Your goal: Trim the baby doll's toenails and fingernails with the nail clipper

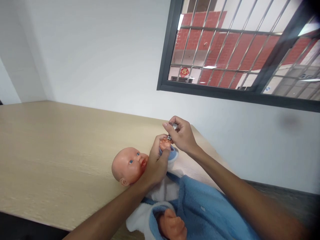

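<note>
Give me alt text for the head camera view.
A left hand holds up a baby doll's hand while a right hand holds a small metal clipper close to it. The doll lies in a blue robe on a wooden table.

Wall: white painted wall point(100, 60), corner at far left
Table: pale wood-grain top point(50, 150)
Window: dark frame point(225, 94), steel bars point(220, 30) - upper right
Outside: red-tiled building point(225, 56), red paper ornament point(184, 72)
Light: daylight through glass - soft

One doll point(130, 165), one nail clipper point(174, 126), one left hand point(157, 165), one right hand point(182, 135).
</note>
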The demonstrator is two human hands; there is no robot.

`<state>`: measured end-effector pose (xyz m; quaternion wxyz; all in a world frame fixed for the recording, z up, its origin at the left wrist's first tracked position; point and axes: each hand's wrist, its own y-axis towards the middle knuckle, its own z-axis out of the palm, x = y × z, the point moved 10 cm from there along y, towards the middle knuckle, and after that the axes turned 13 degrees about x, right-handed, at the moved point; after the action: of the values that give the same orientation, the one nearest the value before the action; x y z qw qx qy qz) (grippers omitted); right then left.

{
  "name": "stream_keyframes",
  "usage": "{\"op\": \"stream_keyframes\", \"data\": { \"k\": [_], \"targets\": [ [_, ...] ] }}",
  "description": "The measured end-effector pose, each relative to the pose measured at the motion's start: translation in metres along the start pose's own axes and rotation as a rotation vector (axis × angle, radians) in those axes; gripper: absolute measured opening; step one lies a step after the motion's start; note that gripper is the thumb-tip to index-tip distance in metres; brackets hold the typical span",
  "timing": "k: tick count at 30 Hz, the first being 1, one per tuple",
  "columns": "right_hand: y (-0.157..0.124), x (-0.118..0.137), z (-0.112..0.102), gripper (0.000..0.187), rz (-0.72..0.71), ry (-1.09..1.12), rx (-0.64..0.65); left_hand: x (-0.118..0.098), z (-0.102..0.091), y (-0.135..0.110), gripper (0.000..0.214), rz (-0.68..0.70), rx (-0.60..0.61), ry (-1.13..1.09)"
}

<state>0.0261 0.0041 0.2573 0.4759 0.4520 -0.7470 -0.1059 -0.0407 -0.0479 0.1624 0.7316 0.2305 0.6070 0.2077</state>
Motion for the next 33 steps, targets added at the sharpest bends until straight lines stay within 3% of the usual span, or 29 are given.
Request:
{"op": "stream_keyframes", "data": {
  "k": [15, 24, 33],
  "targets": [
    [0.0017, -0.0034, -0.0007, 0.046, 0.019, 0.022, 0.015, -0.0011, 0.0007, 0.0004, 0.016, -0.003, 0.004, 0.020],
    [0.0018, -0.0003, -0.0018, 0.052, -0.041, -0.051, 0.023, 0.0059, -0.0038, -0.0023, 0.024, -0.059, -0.008, 0.066],
    [0.0014, 0.0045, 0.0072, 0.051, -0.056, -0.106, 0.096, 0.0061, -0.0025, -0.0012, 0.018, -0.037, -0.011, 0.039]
  ]
}}
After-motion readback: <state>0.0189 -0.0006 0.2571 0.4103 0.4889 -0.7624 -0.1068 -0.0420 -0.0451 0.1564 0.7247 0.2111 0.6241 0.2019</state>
